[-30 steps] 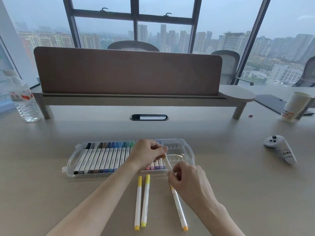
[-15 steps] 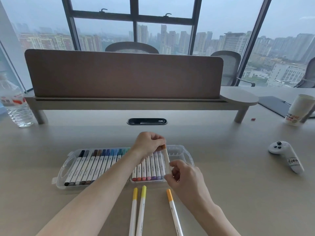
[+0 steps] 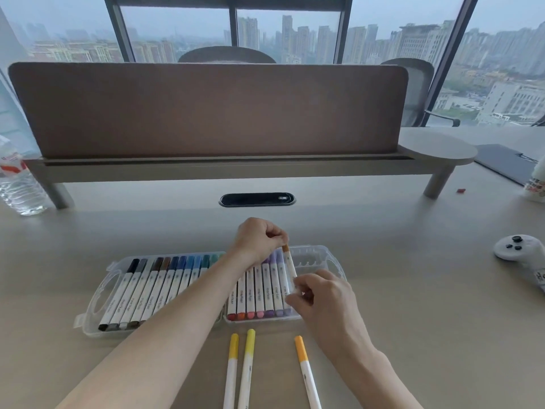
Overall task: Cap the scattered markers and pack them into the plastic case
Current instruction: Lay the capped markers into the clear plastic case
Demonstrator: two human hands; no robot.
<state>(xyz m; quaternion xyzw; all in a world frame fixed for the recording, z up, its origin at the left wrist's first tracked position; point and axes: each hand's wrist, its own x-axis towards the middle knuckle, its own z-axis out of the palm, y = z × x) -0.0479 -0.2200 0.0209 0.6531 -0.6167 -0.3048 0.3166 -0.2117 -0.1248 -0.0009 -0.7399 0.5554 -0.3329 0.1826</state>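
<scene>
A clear plastic case lies open on the desk, filled with several capped markers in a colour row. Both hands hold one white marker with a brown-orange cap over the case's right part. My left hand pinches its capped far end. My right hand pinches its near end, which my fingers hide. Three capped markers lie loose on the desk in front of the case: two yellow ones and an orange one.
A water bottle stands at the far left. A white game controller lies at the right, with a paper cup and a dark folder behind it. A brown divider on a raised shelf crosses the back of the desk.
Both hands have carried the brown-capped marker farther back over the case's right part. The view has tilted up, so the loose markers sit lower in the frame.
</scene>
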